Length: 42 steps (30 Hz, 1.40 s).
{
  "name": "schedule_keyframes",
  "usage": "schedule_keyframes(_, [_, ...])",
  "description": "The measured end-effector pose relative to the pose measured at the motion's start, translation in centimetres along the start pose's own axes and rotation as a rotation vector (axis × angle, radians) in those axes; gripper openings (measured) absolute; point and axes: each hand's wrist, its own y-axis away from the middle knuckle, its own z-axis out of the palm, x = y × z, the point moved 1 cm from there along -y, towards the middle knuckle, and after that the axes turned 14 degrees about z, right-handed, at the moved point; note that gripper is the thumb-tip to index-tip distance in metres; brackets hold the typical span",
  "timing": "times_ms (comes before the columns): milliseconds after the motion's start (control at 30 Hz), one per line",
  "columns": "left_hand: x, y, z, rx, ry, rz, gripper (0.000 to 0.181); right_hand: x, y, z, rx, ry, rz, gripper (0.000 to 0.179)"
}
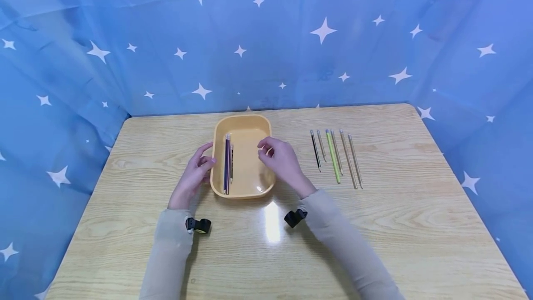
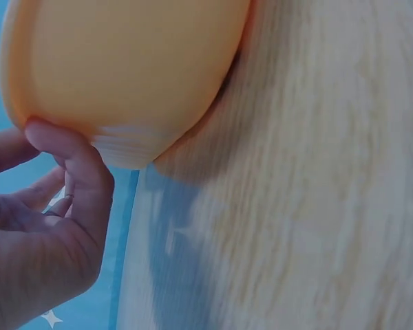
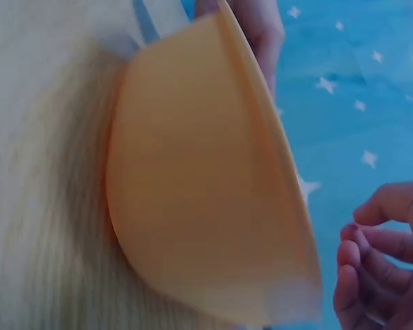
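Starry blue cloth (image 1: 250, 71) backs the bench (image 1: 233, 258); the left grip (image 1: 193, 173) pinches the tray (image 1: 249, 165), apparently steadying it around its pencils (image 1: 226, 164); the right grip (image 1: 282, 157), loosely curled, holds nothing I can see.

Quantities: one tray (image 1: 251, 170); three pencils inside (image 1: 226, 165); six pencils on the table-top (image 1: 333, 156); two hands (image 1: 192, 177) (image 1: 282, 159); two wrist cameras (image 1: 202, 226) (image 1: 293, 219); one table (image 1: 416, 226).

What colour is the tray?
Pale orange, plain: the tray shows best in the head view.
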Motion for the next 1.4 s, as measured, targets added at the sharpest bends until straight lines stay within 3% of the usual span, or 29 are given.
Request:
schedule_keyframes(233, [-0.5, 0.0, 0.0, 0.0, -0.005, 0.021, 0.053, -1.3, 0.1, 2.8, -0.05, 0.088, 0.09, 0.009])
schedule_keyframes(467, [-0.6, 0.0, 0.0, -0.014, 0.012, 0.022, 0.053, -1.7, -0.6, 4.5, -0.095, 0.094, 0.165, 0.006])
schedule_keyframes(767, [1.2, 0.7, 0.6, -0.04, 0.02, 0.026, 0.054, -1.9, -1.3, 5.3, -0.127, 0.129, 0.206, 0.01])
schedule_keyframes(1033, [-0.7, 0.1, -0.2, -0.03, 0.051, 0.04, 0.053, -1.6, -1.8, 6.3, -0.162, 0.079, 0.269, 0.018])
schedule_keyframes(1267, [-0.7, 0.1, -0.2, -0.028, 0.057, 0.063, 0.052, -1.5, -1.9, 7.3, -0.224, 0.156, 0.326, 0.033])
schedule_keyframes(1400, [-0.6, 0.1, -0.2, -0.029, 0.062, 0.069, 0.052, -1.4, -1.9, 7.6, -0.212, 0.188, 0.333, 0.034])
